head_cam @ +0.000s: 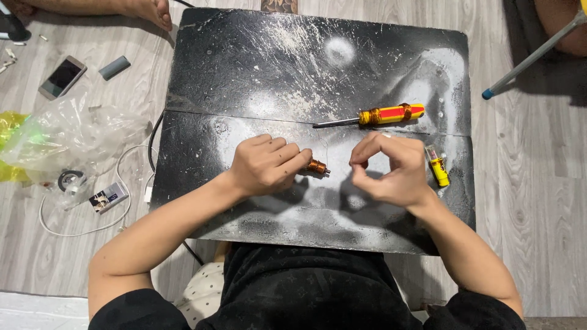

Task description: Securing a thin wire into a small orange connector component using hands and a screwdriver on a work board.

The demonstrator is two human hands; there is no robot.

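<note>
Left hand (266, 164) pinches a small copper coil (317, 166) at its fingertips, mid bench (244, 61). Right hand (391, 168) just beside it, fingers curled narrow; can't tell if it holds anything. Yellow tube (438, 170) touches its outer side, screwdriver (373, 116) just beyond, then bare board to the far edge.
</note>
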